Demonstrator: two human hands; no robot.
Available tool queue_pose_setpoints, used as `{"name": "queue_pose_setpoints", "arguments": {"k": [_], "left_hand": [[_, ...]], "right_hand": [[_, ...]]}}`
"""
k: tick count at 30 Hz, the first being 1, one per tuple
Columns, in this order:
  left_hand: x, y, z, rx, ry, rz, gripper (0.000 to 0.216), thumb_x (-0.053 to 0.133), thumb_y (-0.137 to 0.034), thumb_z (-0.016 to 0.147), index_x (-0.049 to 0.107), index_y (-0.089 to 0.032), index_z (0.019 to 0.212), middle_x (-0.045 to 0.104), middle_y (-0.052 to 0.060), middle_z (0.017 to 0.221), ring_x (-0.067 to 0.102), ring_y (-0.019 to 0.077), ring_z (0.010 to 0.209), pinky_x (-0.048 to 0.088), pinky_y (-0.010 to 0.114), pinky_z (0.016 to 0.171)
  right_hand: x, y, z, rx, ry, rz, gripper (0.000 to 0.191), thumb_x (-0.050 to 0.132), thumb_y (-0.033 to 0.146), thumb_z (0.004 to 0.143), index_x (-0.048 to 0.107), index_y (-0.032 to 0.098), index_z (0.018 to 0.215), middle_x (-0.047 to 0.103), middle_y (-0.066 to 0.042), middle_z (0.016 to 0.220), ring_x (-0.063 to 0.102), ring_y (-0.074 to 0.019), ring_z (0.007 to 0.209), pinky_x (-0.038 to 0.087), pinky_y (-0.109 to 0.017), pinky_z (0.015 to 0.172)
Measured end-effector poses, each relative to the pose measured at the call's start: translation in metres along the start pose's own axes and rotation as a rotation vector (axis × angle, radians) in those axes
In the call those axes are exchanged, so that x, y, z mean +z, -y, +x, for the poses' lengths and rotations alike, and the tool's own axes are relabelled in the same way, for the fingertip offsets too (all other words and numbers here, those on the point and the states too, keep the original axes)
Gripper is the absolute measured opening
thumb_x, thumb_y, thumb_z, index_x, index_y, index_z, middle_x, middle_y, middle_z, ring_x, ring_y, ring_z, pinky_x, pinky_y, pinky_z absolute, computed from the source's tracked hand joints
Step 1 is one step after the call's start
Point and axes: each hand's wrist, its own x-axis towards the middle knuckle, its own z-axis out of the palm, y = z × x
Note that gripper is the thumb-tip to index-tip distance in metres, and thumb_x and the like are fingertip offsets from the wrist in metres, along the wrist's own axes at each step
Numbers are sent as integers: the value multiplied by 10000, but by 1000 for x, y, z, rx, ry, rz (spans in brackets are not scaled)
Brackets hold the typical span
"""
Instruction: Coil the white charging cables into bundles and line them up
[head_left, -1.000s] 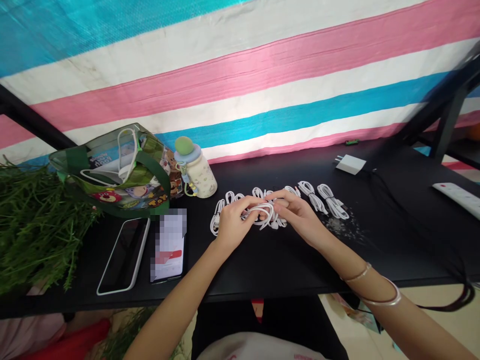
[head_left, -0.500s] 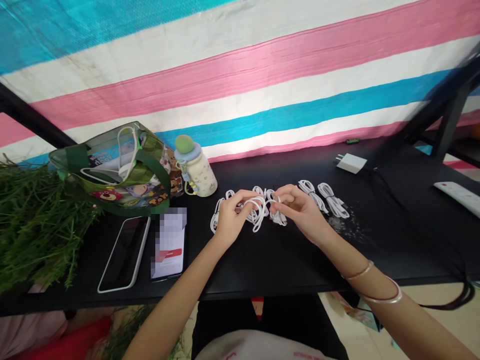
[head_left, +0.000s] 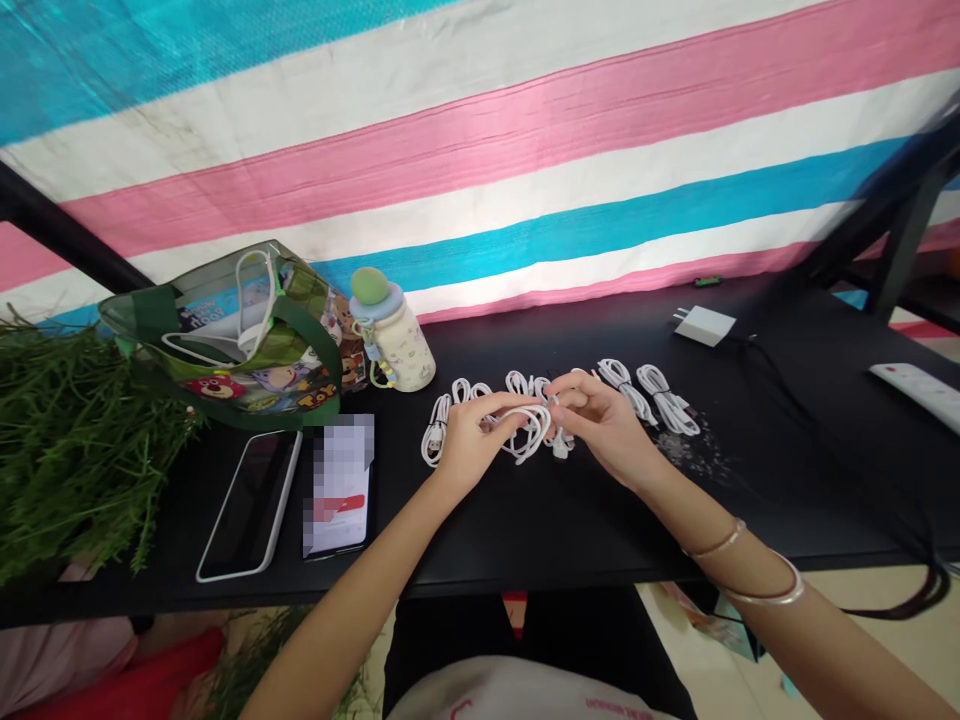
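A looped white charging cable [head_left: 534,436] hangs from my left hand [head_left: 474,440], whose thumb and fingers are closed on it. My right hand [head_left: 600,420] pinches part of the same cable where the fingertips of both hands come together; the exact grip is partly hidden. Behind and beside my hands, several coiled white cables lie on the black table. One tied cable bundle [head_left: 435,430] is left of my left hand. Two more, a near one [head_left: 628,390] and a farther one [head_left: 666,400], lie right of my right hand.
A white charger plug [head_left: 703,326] and a white power strip [head_left: 919,396] are on the right of the table [head_left: 570,540]. On the left are a cartoon bag [head_left: 247,385], a bottle [head_left: 401,350], two phones, one white-cased [head_left: 251,505], and a leafy plant [head_left: 75,450].
My left hand has moved right with the looped cable, closing the gap to my right hand. The right hand has barely moved.
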Motion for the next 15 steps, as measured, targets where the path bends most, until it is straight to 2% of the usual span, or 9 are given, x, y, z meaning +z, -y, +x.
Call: {"name": "queue_pose_setpoints", "arguments": {"k": [5, 9, 15], "left_hand": [[3, 4, -1, -6, 29, -28, 238, 558, -138, 772, 759, -216, 873, 769, 7, 904, 700, 156, 815, 515, 191, 624], [2, 8, 1, 18, 1, -74, 258, 542, -106, 738, 748, -190, 868, 763, 17, 843, 698, 155, 776, 525, 214, 659], [-3, 7, 4, -18, -56, -174, 258, 497, -104, 691, 685, -172, 855, 724, 12, 772, 660, 135, 662, 498, 202, 546]], "right_hand": [[0, 0, -1, -4, 7, -22, 326, 796, 471, 630, 661, 225, 796, 628, 54, 506, 612, -115, 488, 525, -254, 548], [0, -2, 0, 0, -12, 24, 337, 782, 491, 641, 643, 226, 796, 662, 43, 548, 613, -109, 488, 521, -240, 523], [-4, -6, 0, -40, -49, 60, 329, 763, 472, 680, 603, 226, 828, 655, 49, 587, 591, -102, 481, 509, -242, 512]]}}
